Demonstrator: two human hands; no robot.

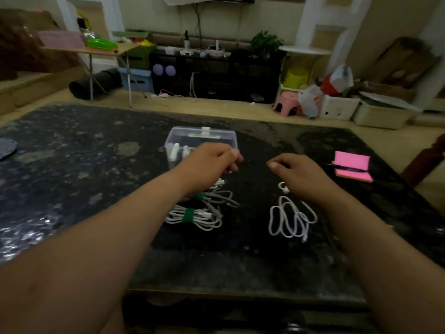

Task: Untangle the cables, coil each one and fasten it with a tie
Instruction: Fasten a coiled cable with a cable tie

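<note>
Left hand and right hand hover apart, fingers loosely curled and seemingly holding nothing, above the tied coils and the loose white cable, which I judge must next be gathered, coiled and tied.

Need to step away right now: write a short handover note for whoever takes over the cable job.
Left hand: hovers over the tied bundles, fingers curled; whether it pinches anything is unclear.
Right hand: hovers loosely curled, holding nothing, over the loose cable's far end.
Done: two tied bundles, white cables with green ties, on the table before the clear box.
Left: loose cable, right of them, untied; coil and tie it.
</note>
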